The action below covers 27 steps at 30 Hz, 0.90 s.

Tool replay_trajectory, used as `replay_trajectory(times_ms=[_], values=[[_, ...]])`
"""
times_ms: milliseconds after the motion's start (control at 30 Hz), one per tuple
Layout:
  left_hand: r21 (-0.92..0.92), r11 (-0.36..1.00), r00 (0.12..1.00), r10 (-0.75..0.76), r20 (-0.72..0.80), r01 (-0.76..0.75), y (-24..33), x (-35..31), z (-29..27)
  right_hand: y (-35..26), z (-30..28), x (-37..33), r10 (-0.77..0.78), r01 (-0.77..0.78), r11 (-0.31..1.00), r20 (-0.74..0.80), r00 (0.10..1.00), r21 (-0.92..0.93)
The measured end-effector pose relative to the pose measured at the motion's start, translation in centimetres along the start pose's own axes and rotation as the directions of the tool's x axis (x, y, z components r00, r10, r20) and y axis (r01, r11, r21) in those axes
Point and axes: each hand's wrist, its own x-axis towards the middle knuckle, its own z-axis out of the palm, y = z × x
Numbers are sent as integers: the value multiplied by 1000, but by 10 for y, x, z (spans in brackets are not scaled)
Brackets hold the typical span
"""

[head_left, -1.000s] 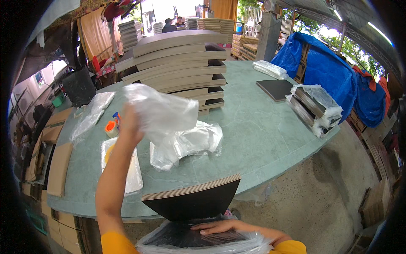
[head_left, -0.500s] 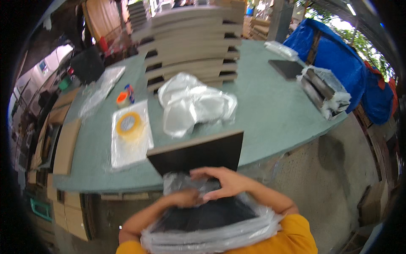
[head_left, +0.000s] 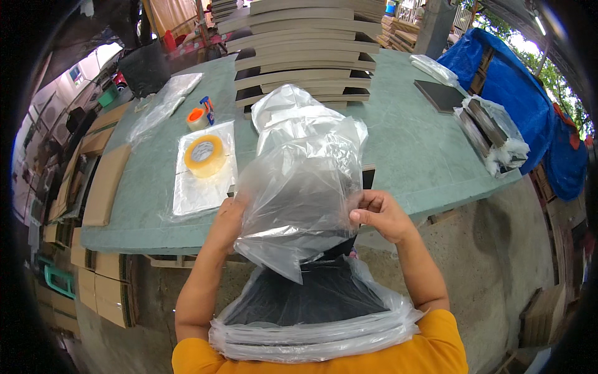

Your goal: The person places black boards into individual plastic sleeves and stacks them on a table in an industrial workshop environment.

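A clear plastic bag [head_left: 296, 187] is stretched between my two hands at the near edge of the table. My left hand [head_left: 228, 223] grips its left side, with fingertips partly behind the film. On the other side my right hand [head_left: 381, 215] pinches the bag between thumb and curled fingers. A dark flat board [head_left: 369, 178] shows through the film, and its right corner sticks out beside the bag; how far the bag goes around it I cannot tell. Beyond lies a pile of crumpled clear plastic [head_left: 289, 109]. Folded clear plastic [head_left: 311, 343] rests against my waist over something black.
The green table [head_left: 411, 149] bears a tall stack of grey-edged boards [head_left: 305, 62]. At left are a yellowish tape roll [head_left: 204, 156] on flat plastic bags [head_left: 187, 196], and an orange roll [head_left: 197, 118]. Plastic-wrapped dark pieces [head_left: 489, 134] lie right, near a blue tarp [head_left: 486, 81].
My hands were together low by my body; now they are apart and farther forward, with the clear bag spread between them over the dark board. The view has shifted slightly.
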Motion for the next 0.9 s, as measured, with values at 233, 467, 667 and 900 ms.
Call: replay_trajectory(times_ms=[233, 467, 667, 900], values=[[720, 563, 688, 707, -164, -406, 37, -31, 11, -10, 5, 4, -9, -10, 996, -212, 977, -87], [385, 711, 808, 492, 325, -588, 5, -14, 46, 0, 24, 27, 34, 53, 896, -189, 981, 441], [221, 933, 625, 355, -695, -284, -52, -18, -124, 1, -23, 2, 61, 27, 925, -217, 974, 379], [257, 803, 833, 553, 14, -538, 27, -59, 17, 8, 48, 41, 26, 2, 857, -47, 999, 516]])
